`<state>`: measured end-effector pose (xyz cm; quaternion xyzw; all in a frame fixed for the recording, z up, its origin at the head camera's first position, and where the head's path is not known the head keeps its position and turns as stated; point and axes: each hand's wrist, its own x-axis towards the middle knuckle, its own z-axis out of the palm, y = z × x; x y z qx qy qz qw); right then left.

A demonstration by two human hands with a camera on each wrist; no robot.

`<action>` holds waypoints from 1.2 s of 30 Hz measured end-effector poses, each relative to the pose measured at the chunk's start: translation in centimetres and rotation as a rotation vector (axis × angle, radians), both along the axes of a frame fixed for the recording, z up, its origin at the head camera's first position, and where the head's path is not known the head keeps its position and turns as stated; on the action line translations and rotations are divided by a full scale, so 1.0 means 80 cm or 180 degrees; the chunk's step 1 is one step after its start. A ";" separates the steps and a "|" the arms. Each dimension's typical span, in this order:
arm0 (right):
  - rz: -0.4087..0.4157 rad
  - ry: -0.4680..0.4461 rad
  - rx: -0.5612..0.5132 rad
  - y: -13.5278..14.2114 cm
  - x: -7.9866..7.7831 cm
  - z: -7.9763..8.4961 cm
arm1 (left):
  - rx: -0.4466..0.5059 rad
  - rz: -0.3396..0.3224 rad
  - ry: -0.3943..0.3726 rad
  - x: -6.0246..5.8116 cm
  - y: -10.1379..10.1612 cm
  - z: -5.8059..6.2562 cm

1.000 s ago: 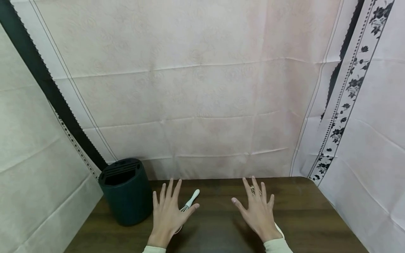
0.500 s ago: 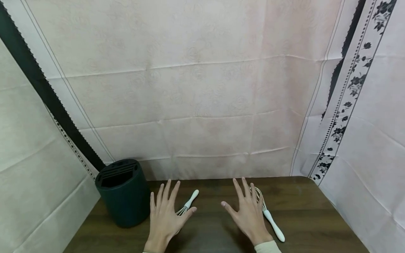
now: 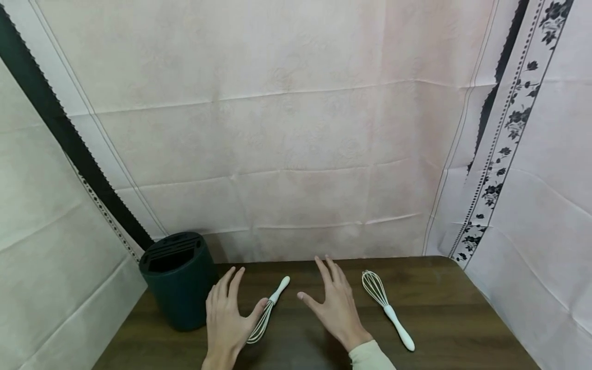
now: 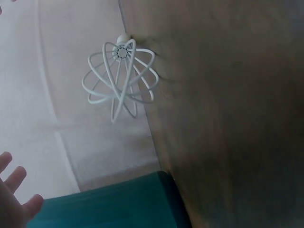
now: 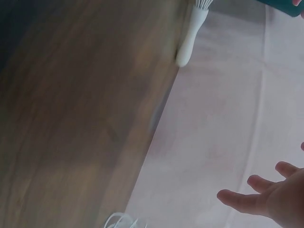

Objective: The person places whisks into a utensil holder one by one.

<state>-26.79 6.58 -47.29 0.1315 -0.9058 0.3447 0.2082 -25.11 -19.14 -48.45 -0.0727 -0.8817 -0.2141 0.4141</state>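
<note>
1. A person's two bare hands reach in from the bottom of the frame above a dark wooden tabletop (image 3: 444,313).
2. The left hand (image 3: 227,321), left of the bottom centre, has its grip spread: fingers lifted, thumb stretched out to the right, holding nothing.
3. The right hand (image 3: 336,311), just right of the bottom centre, also has its grip spread, thumb pointing left and fingers pointing up. It holds nothing; a pale sleeve (image 3: 371,356) shows at its wrist.
4. One whisk (image 3: 268,310), with a white handle and pale wires, lies slantwise between the hands, handle toward the upper right. The left thumb overlaps its wires in the head view; whether they touch cannot be told there.
5. A second, similar whisk (image 3: 387,310) lies right of the right hand, apart from it, wires toward the upper left and handle toward the lower right.
6. A dark green holder (image 3: 181,288) stands upright at the lower left of the frame, just beside the left hand, with narrow slots and one wider slot on top.
7. Creased pale cloth (image 3: 296,139) fills the background, with a dark band (image 3: 69,131) at the upper left and a black floral border (image 3: 517,123) at the upper right.
</note>
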 end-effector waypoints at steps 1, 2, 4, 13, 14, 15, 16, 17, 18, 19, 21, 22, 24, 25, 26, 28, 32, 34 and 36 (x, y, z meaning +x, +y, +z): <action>0.0022 -0.0018 -0.0020 -0.004 0.000 0.000 | 0.0035 0.0006 0.0018 0.002 -0.003 -0.001; 0.0043 -0.0039 -0.0039 -0.009 0.000 0.001 | 0.0065 0.0007 0.0025 0.003 -0.005 -0.001; 0.0078 -0.0069 -0.0073 -0.016 0.000 0.001 | 0.0098 0.0015 0.0038 0.005 -0.009 -0.001; 0.0172 -0.0083 -0.0231 -0.039 -0.001 0.005 | 0.0216 -0.0079 -0.0054 0.012 -0.022 -0.001; 0.0187 -0.0075 -0.0246 -0.040 -0.001 0.006 | 0.0226 -0.0103 -0.0069 0.012 -0.024 -0.001; 0.0209 -0.0071 -0.0270 -0.042 -0.001 0.007 | 0.0230 -0.0129 -0.0073 0.013 -0.025 0.000; 0.0240 -0.0061 -0.0298 -0.043 -0.002 0.008 | 0.0228 -0.0155 -0.0073 0.014 -0.027 0.000; 0.0271 -0.0053 -0.0333 -0.043 -0.003 0.009 | 0.0232 -0.0180 -0.0079 0.015 -0.027 0.002; 0.0310 -0.0044 -0.0377 -0.044 -0.004 0.011 | 0.0232 -0.0206 -0.0080 0.015 -0.028 0.003; 0.0355 -0.0044 -0.0418 -0.044 -0.005 0.012 | 0.0251 -0.0212 -0.0103 0.016 -0.028 0.003; 0.0485 -0.0057 -0.0567 -0.044 -0.007 0.015 | 0.0314 -0.0193 -0.0158 0.018 -0.029 0.004; 0.0556 -0.0074 -0.0641 -0.044 -0.008 0.017 | 0.0365 -0.0171 -0.0195 0.020 -0.029 0.004; 0.0708 -0.0108 -0.0772 -0.045 -0.009 0.020 | 0.0510 -0.0103 -0.0272 0.024 -0.029 0.003; 0.0787 -0.0138 -0.0825 -0.045 -0.009 0.022 | 0.0598 -0.0055 -0.0307 0.026 -0.028 0.003; 0.0858 -0.0162 -0.0874 -0.046 -0.010 0.024 | 0.0682 -0.0023 -0.0324 0.028 -0.028 0.004; 0.0968 -0.0216 -0.0915 -0.049 -0.012 0.029 | 0.0830 0.0026 -0.0313 0.032 -0.029 0.006; 0.1140 -0.0293 -0.0926 -0.060 -0.016 0.040 | 0.1056 0.0041 -0.0147 0.034 -0.034 0.010; 0.1224 -0.0301 -0.0919 -0.067 -0.017 0.046 | 0.1131 0.0038 -0.0053 0.036 -0.038 0.011; 0.1327 -0.0249 -0.0913 -0.073 -0.019 0.052 | 0.1168 0.0032 0.0007 0.037 -0.042 0.010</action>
